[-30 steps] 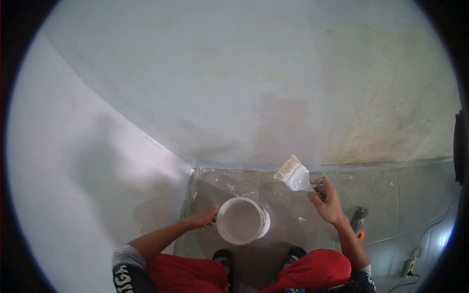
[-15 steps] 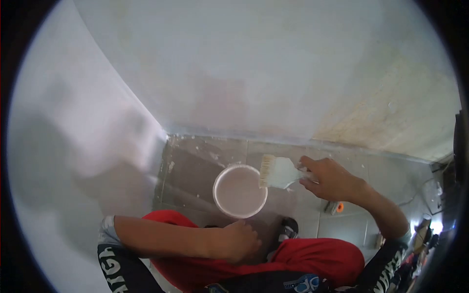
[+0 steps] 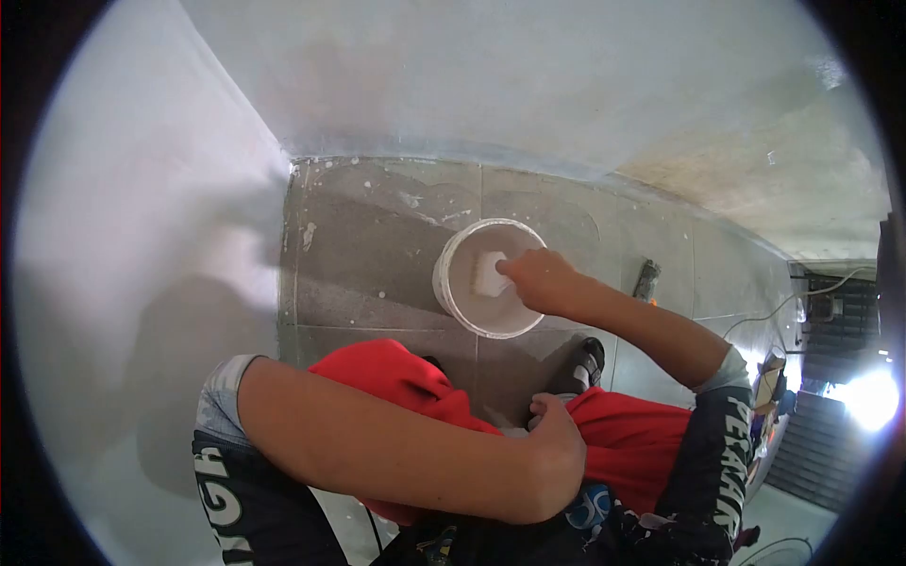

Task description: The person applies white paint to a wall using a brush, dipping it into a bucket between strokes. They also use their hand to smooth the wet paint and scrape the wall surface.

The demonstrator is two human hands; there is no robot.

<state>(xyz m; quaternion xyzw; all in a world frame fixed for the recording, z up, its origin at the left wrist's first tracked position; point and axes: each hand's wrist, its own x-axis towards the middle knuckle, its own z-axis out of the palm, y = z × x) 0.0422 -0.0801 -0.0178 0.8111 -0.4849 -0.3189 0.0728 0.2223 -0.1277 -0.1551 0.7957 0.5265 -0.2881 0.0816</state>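
Note:
My right hand (image 3: pixel 540 281) grips the handle of a wide paintbrush (image 3: pixel 488 275) and reaches over the rim of a round white bucket (image 3: pixel 444 274). The brush head is down inside the bucket, close over the pale liquid, its bristles toward the left. My left hand (image 3: pixel 557 443) rests near my lap by the red trousers (image 3: pixel 628 439), fingers curled in with nothing visible in them. Most of those fingers are hidden behind the back of the hand.
Grey tiles with white spatters form the floor (image 3: pixel 368 226). Pale walls (image 3: pixel 444 85) meet in a corner at left. A dark tool with an orange part (image 3: pixel 646 280) lies right of the bucket. Farther right are a cable (image 3: pixel 779 307) and assorted items.
My right hand has moved left with the paintbrush, from beside the bucket to inside it. My left hand has shifted right across my lap. The view has tilted.

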